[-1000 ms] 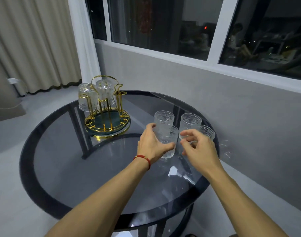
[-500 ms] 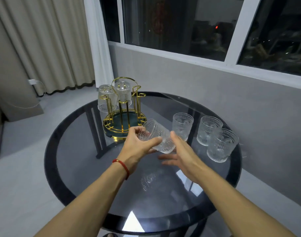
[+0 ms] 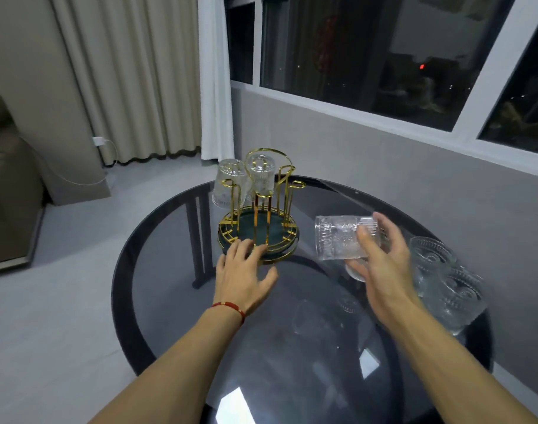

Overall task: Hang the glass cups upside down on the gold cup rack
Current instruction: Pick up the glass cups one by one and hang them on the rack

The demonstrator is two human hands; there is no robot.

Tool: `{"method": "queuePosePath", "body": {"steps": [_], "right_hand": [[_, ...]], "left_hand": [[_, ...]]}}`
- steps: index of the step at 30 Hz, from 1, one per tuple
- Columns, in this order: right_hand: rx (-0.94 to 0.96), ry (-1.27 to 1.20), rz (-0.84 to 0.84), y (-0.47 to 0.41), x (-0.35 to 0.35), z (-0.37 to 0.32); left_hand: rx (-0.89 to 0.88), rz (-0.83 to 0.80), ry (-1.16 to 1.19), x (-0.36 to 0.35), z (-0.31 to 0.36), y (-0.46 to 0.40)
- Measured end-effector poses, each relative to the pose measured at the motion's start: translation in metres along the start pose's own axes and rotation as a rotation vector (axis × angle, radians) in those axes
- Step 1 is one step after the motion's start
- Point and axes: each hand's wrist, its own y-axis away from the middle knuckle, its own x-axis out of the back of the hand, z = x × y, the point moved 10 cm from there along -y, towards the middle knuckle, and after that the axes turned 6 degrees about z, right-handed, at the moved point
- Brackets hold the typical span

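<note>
Near the right edge of the round glass table, the cup has changed hands: the right hand now grips it, thumb across the near wall and fingers wrapped behind, clear of the tabletop. It lies almost on its side, mouth toward the rack, so the turn to upside down looks partly made. Half a second ago the left hand pinched this cup while the right palm waited open beneath it.

That left hand is now empty, fingers spread, reaching to the near rim of the rack's round base; whether it touches the gold wire I cannot tell. My guess is it means to steady the rack while the other hand brings the cup to a free peg.

Two cups hang inverted on the far-left pegs, same as before. The front and right pegs stand bare. Three more cups wait upright by the right edge, partly hidden behind the right wrist. The view has also shifted since then, putting the rack nearer the middle.
</note>
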Motion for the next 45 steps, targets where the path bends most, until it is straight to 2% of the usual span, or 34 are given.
{"method": "queuePosePath", "body": {"steps": [4,11,17,21,27,35,40,45], "right_hand": [[0.14,0.099,0.09,-0.043,-0.023,-0.037],[0.178,0.26,0.134,-0.125,-0.108,-0.072],[0.18,0.403,-0.031,-0.154,-0.158,-0.06],[0.168,0.408,-0.154,-0.159,-0.182,-0.056],[0.148,0.358,-0.306,-0.164,-0.186,-0.051],[0.14,0.454,-0.459,-0.168,-0.19,-0.031],[-0.047,0.373,-0.556,-0.173,-0.195,-0.011],[-0.121,0.415,-0.674,-0.163,-0.208,0.003]], "left_hand": [[-0.041,-0.027,-0.113,-0.015,-0.001,0.003],[-0.054,-0.005,-0.152,-0.016,-0.003,0.001],[-0.058,0.012,-0.144,-0.014,-0.003,0.001],[-0.058,0.027,-0.14,-0.013,-0.003,0.0],[-0.061,0.03,-0.14,-0.012,-0.003,0.0],[-0.06,0.033,-0.145,-0.015,-0.005,-0.001],[-0.066,0.036,-0.149,-0.014,-0.004,0.0],[-0.059,0.031,-0.159,-0.015,-0.005,-0.001]]}}
